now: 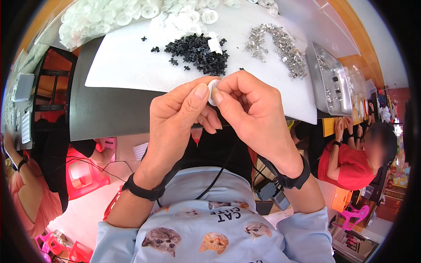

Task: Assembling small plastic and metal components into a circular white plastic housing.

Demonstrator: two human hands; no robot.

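Observation:
My left hand (182, 116) and my right hand (252, 109) meet above the table's near edge and together pinch a small white round plastic part (213, 91) between thumbs and fingertips. Most of the part is hidden by my fingers. Just beyond my hands lies a pile of small black plastic pieces (199, 52) on a white sheet (127, 65). A heap of small shiny metal clips (280, 46) lies to the right of it. Both wrists wear black bands.
A heap of white plastic parts (109, 17) lies at the far left of the table. A metal tray (329, 79) stands at the right. One person in red (351, 162) sits at right, another person (26, 188) at left. Pink stools (85, 173) stand on the floor.

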